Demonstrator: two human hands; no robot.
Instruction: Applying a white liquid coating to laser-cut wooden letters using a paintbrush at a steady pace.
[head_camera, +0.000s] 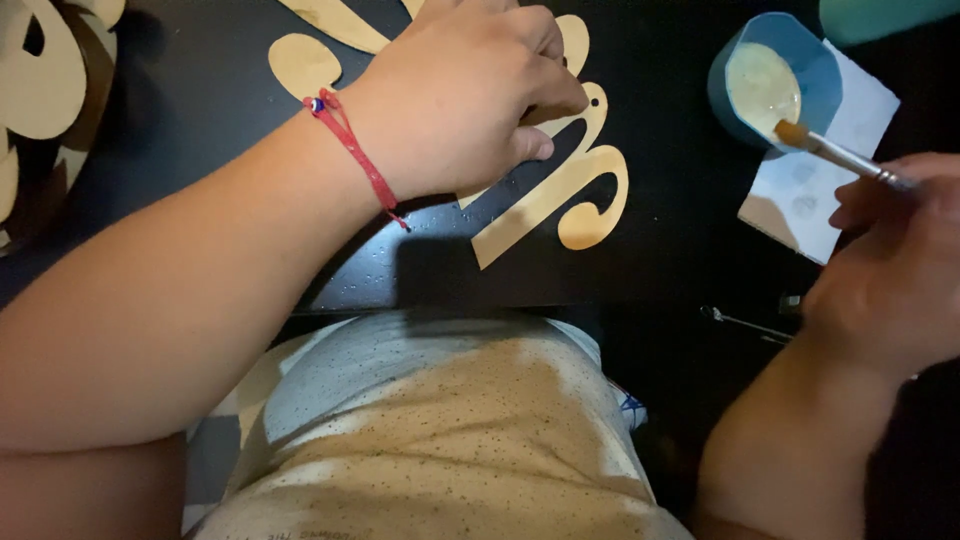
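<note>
We start with the flat gold cut-out of curly lettering (575, 190), which lies on the black table (660, 250) near its close edge, a little left of centre, with its tail curling toward the right. Our left hand (460, 95) presses down on its upper part, fingers curled and bearing on the gold surface, a red cord bracelet (352, 150) at the wrist. To do this well, we judge that this hand should keep the piece pinned flat without covering the part to be brushed.

Our right hand (890, 270) is closed around a thin metal-ferruled paintbrush (835, 152), whose bristle tip sits in the pale cream paint inside a blue plastic cup (775, 80), far right. The two hands are well apart. We would load only the tip and wipe it on the rim, since a drip on the black top would show.

The cup stands on a white paper square (850, 170). More gold cut-outs (45, 70) lie at the far left
</note>
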